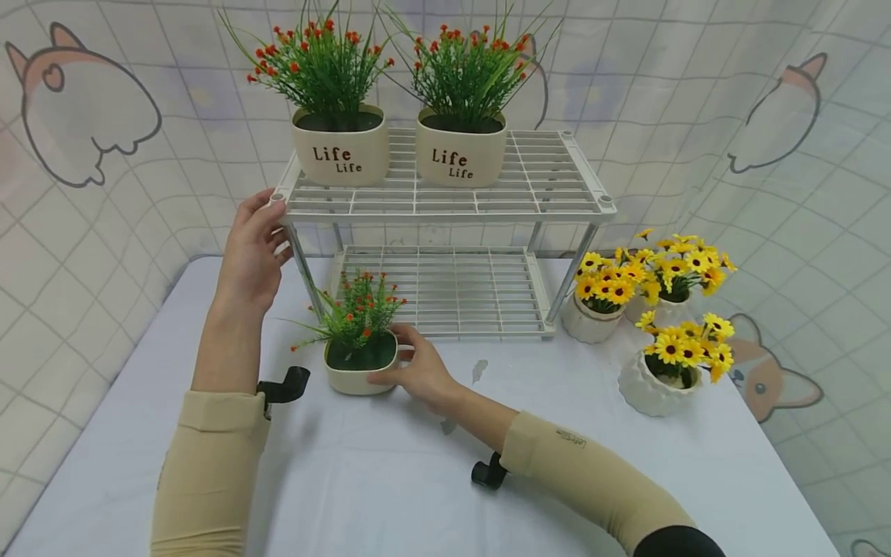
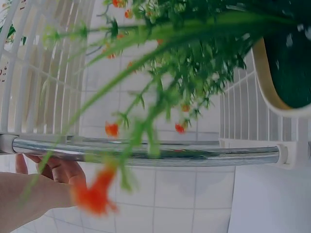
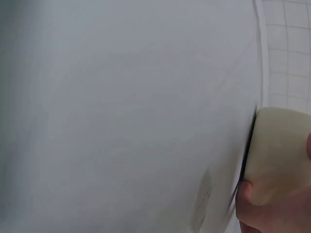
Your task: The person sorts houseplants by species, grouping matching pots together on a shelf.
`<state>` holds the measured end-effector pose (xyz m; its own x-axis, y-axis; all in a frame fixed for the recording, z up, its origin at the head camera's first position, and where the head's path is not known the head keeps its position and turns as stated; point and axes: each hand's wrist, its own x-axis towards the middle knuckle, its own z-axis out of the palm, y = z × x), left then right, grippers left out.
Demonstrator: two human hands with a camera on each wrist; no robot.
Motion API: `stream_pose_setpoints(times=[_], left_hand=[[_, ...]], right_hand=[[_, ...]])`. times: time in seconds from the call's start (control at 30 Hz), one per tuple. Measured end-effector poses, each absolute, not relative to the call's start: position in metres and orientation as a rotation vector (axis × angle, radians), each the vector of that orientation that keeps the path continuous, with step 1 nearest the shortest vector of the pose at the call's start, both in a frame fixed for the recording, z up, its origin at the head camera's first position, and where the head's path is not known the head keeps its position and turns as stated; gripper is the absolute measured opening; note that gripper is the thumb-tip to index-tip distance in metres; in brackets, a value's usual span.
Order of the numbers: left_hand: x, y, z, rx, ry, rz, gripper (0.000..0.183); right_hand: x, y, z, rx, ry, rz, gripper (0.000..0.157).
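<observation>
A white two-tier wire shelf rack (image 1: 445,207) stands on the table, and my left hand (image 1: 254,251) grips its upper front-left corner. In the left wrist view, the fingers of that hand (image 2: 53,182) lie beside the metal post (image 2: 194,155). With thumb and fingers my right hand (image 1: 421,367) holds a cream flowerpot (image 1: 358,381) of green grass and small orange-red flowers by its right side. This pot is in front of the lower tier's left end. The right wrist view shows the pot's pale wall (image 3: 279,150) against the hand, near the white cloth.
Two cream "Life" pots, a left one (image 1: 341,158) and a right one (image 1: 462,158), stand on the upper tier. Right of the rack are three pots of yellow flowers, the nearest a white ribbed pot (image 1: 654,391). A white cloth (image 1: 390,480) covers the table; patterned curtains surround it.
</observation>
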<state>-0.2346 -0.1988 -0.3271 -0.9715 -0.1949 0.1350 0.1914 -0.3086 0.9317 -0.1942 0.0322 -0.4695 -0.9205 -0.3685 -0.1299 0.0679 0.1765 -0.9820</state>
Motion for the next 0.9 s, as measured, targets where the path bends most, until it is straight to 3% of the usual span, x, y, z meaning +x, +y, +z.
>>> stream_pose_setpoints(times=[0.9], left_hand=[[-0.235, -0.198, -0.328, 0.016, -1.714, -2.320, 0.044]], right_hand=[[-0.172, 0.112, -0.431, -0.433, 2.158, -1.660, 0.084]])
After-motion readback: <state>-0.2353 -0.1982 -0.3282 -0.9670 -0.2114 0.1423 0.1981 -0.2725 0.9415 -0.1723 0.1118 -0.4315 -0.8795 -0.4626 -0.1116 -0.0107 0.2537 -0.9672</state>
